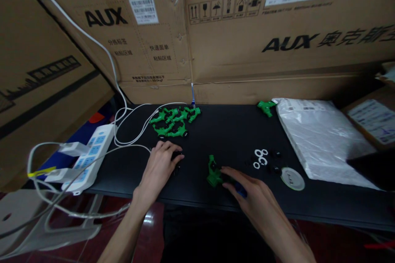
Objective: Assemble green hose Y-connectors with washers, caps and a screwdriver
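Note:
My left hand [160, 162] rests palm down on the black table [228, 131], its fingertips on a small black part [177, 156]. My right hand [251, 197] lies low near the table's front edge, fingertips touching a green plastic fitting [212, 172]; something blue [240, 190] shows under its fingers. A pile of several more green fittings [173, 121] sits at the back, beyond my left hand. White rings [261, 157] and small black parts [274, 160] lie to the right of my right hand.
A white power strip [89, 156] with white cables hangs over the table's left end. A lone green fitting [266, 107], a white plastic bag [321, 135] and a round white disc [292, 178] are on the right. Large cardboard boxes [247, 33] wall the back.

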`<state>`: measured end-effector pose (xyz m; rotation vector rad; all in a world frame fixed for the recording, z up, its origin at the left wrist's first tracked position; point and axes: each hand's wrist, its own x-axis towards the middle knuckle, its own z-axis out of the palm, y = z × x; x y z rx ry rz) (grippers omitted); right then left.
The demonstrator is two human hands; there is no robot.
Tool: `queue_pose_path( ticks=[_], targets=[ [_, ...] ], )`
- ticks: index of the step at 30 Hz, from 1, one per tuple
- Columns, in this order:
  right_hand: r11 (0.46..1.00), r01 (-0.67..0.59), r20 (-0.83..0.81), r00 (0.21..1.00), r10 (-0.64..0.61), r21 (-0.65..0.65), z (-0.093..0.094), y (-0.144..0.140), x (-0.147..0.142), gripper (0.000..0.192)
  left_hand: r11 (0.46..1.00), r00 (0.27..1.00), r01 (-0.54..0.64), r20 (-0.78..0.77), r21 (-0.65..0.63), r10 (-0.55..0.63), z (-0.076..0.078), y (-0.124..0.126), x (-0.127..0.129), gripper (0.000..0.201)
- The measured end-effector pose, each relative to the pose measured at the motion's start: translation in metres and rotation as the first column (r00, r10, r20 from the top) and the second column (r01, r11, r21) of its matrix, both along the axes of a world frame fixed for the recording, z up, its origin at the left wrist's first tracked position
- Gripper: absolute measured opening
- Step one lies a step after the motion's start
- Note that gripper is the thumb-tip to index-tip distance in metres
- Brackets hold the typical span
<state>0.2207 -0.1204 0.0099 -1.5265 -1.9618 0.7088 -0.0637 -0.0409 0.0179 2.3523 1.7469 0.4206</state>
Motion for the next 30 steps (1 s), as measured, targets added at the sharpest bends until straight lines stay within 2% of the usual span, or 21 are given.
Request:
queue_pose_path(
  ticks=[3,7,11,15,18,22,24,26,30],
  targets=[
    [0.999,0.026,-0.034,0.999,-0.025,0.034,0.009,-0.002,0.004,0.034,0.998,1.0,0.013,0.004,-0.055,-0.013,0.001,0.003,0.004,0.011],
    [0.995,0.022,-0.097,0.995,-0.013,0.092,0.03,-0.003,0.011,0.028,0.993,0.999,0.034,0.011,-0.115,-0.033,0.007,0.005,0.01,0.009],
    [0.992,0.027,-0.161,0.987,-0.006,0.125,0.048,-0.004,0.016,0.024,0.995,0.999,0.037,0.006,-0.091,-0.037,0.012,0.004,0.014,0.013],
    [0.992,0.079,-0.194,0.979,-0.058,0.102,0.06,-0.005,0.02,0.022,0.998,0.988,0.044,0.147,-0.053,-0.036,0.019,0.005,0.02,0.014],
    [0.988,0.128,-0.183,0.977,-0.111,0.083,0.073,-0.005,0.023,0.018,0.994,0.936,0.088,0.347,-0.066,-0.06,0.025,0.001,0.029,0.015],
    [0.987,0.151,-0.215,0.967,-0.136,0.052,0.094,-0.001,0.026,0.014,0.969,0.817,0.236,0.555,-0.075,-0.156,0.028,-0.011,0.052,0.012],
    [0.987,0.154,-0.24,0.961,-0.14,0.04,0.102,0.002,0.026,0.013,0.958,0.76,0.275,0.629,-0.081,-0.165,0.027,-0.017,0.066,0.009],
    [0.985,0.169,-0.273,0.95,-0.152,0.039,0.108,0.004,0.026,0.012,0.953,0.732,0.291,0.662,-0.088,-0.163,0.024,-0.022,0.078,0.009],
    [0.975,0.223,-0.39,0.898,-0.201,0.01,0.115,0.006,0.024,0.013,0.951,0.744,0.292,0.648,-0.102,-0.159,0.019,-0.028,0.092,0.014]
  ],
)
